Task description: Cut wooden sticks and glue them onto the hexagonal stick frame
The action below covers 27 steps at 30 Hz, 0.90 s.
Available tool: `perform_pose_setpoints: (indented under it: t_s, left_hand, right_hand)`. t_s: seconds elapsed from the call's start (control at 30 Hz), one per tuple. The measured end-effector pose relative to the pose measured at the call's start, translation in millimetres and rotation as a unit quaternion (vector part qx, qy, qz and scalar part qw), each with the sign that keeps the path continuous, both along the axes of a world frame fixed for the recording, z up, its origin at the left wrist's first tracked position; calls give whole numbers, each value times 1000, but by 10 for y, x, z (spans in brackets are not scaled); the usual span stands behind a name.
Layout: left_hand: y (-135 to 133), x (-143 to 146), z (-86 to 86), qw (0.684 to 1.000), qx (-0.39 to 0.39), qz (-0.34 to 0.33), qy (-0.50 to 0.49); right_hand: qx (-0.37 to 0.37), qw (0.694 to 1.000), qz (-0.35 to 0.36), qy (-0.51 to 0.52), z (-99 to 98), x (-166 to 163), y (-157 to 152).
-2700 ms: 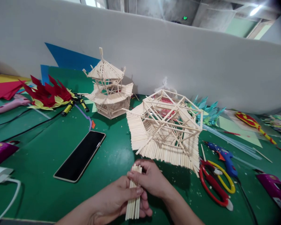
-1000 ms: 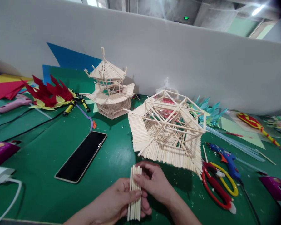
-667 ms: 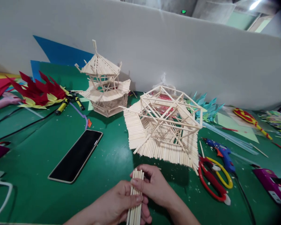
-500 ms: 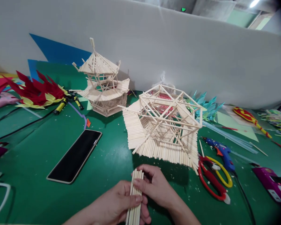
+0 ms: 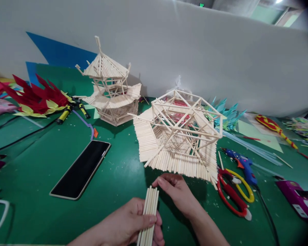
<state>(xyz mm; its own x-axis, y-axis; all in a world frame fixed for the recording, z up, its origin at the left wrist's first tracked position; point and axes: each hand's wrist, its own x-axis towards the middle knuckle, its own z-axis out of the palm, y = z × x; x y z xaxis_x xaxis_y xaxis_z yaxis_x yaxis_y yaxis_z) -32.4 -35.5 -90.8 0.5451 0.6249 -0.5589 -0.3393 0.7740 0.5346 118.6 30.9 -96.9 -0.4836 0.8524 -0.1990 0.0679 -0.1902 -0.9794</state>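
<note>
My left hand (image 5: 140, 220) is closed around a bundle of thin wooden sticks (image 5: 149, 212), thumb across the front and fingers behind. The upper stick ends stand free above the thumb, at slightly uneven heights. Just right of those ends is my right hand (image 5: 177, 193), fingers loosely curled, with nothing visible in it. Its index fingertip is close to the stick tops; whether it touches them I cannot tell. Beyond the hands stands a stick-built framework (image 5: 179, 143) with a flared slatted skirt and an open upper frame.
A finished-looking stick pagoda (image 5: 110, 92) stands behind left. A phone (image 5: 80, 169) lies at left. Red-and-yellow scissors (image 5: 233, 194), a blue glue gun (image 5: 242, 165) with a cord, and a purple power strip (image 5: 295, 198) are at right. A grey partition (image 5: 169, 44) bounds the back.
My right hand has come off the stick bundle and moved slightly up and right. My left hand keeps its hold. The view has shifted slightly.
</note>
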Motion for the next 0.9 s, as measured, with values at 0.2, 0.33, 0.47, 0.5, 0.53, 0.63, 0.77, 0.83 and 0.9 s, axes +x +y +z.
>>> perform_pose_setpoints:
  t_s: [0.2, 0.33, 0.47, 0.5, 0.53, 0.63, 0.77, 0.83, 0.9]
  left_hand:
    - [-29, 5, -7, 1000, -7, -7, 8]
    - [-22, 16, -11, 1000, -9, -7, 12]
    - [-3, 19, -23, 1000, -6, -8, 12]
    - [-2, 18, -27, 1000, -4, -9, 11]
    - [-2, 18, -30, 1000, -3, -10, 10]
    - [1, 20, -29, 1000, -2, -9, 13]
    - [26, 31, -9, 1000, -6, -9, 16]
    - [43, 32, -4, 1000, -7, -7, 18]
    - [58, 26, -11, 1000, -7, -3, 18]
  right_hand:
    - [-12, 999, 29, -8, 61, 5, 4]
    - [-13, 999, 30, -22, 92, 10, 11]
    - [-13, 999, 26, -37, 107, 18, 17]
    - [-13, 999, 25, -39, 108, 17, 17]
    - [-14, 999, 24, -42, 109, 15, 16]
    - [-16, 998, 21, -49, 109, 5, 14]
    - [-17, 998, 16, -63, 110, 5, 25]
    - [-14, 997, 16, -73, 105, 12, 40]
    - [-12, 996, 16, -81, 87, 13, 60]
